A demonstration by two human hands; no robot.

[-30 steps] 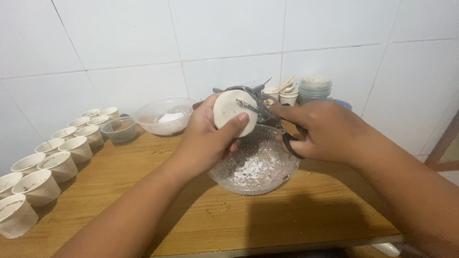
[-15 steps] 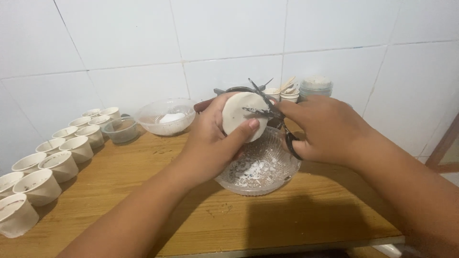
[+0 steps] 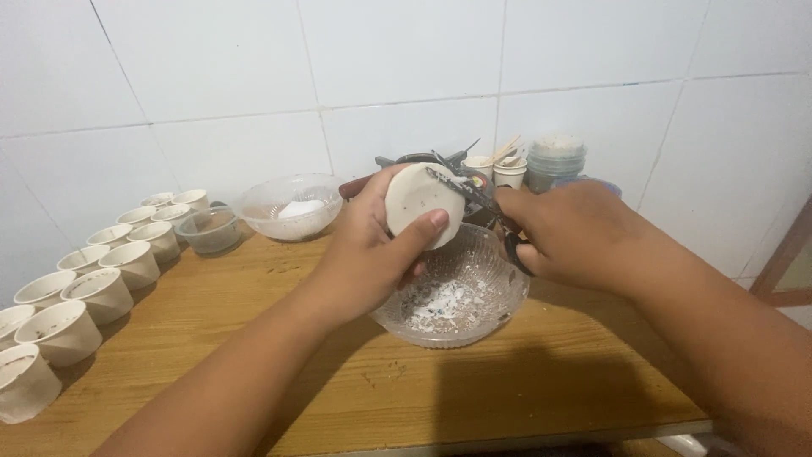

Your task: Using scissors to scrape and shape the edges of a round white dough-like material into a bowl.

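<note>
My left hand grips a small white paper cup, turned so its round bottom faces me. My right hand holds a pair of scissors, and the blade tips rest against the cup's bottom near its top edge. Both hands hover over a clear glass bowl on the wooden table. White shreds and small dark bits lie in the bowl.
Two rows of white paper cups line the table's left side. A small glass bowl and a larger clear bowl with white powder stand at the back. Stacked cups with sticks and stacked lids sit against the tiled wall.
Both hands have lifted a little above the bowl, and the cup has tilted so its bottom faces me more squarely. The scissors stay at the cup's bottom.
</note>
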